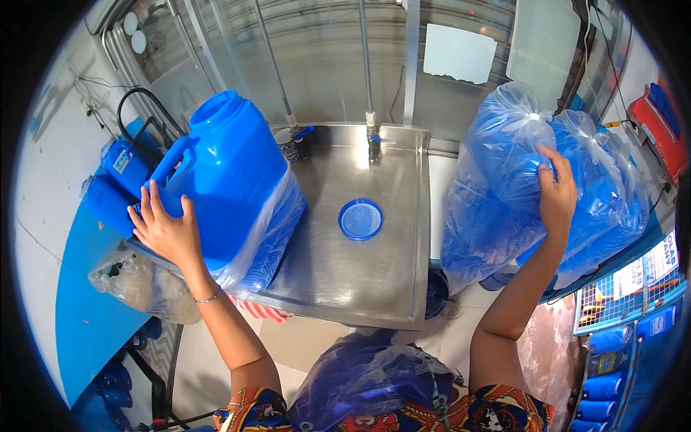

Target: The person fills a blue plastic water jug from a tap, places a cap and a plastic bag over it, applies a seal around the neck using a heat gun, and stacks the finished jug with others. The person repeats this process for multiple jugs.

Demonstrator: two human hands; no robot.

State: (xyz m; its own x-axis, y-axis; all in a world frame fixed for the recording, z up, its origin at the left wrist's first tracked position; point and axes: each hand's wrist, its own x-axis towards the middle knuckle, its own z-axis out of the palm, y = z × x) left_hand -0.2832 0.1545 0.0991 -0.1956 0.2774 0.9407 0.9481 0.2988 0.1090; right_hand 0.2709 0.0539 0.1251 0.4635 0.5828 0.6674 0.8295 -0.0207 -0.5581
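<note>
- The blue jerrycan (230, 173) stands on the left part of the steel tray (374, 288), tilted a little toward the person, its wide mouth open at the top with no cap on it.
- A clear plastic bag (270, 230) is gathered around the jerrycan's lower half only; the upper body, the handle and the neck are bare. Judged from this, the wrapping is partly on or partly off, and the pictures cannot settle which.
- The left hand (167, 229) lies flat against the jerrycan's near side, just below the handle, fingers spread apart and not closed around anything; it seems to steady the jerrycan rather than grip it.
- A round blue lid (360, 219) lies by itself in the middle of the tray, well apart from the jerrycan's mouth, so capping appears not yet done.
- The right hand (556, 193) rests on a large clear sack of blue items (533, 187) standing to the right of the tray, fingers curled onto the plastic near its knotted top; whether it pinches the film or only presses on it cannot be told.
- Behind the tray, two filling pipes (371, 137) come down to the back edge; no water shows running.
- A second bag of blue items (371, 385) sits at the person's lap, and another blue jerrycan (119, 183) stands at the far left by the wall.
</note>
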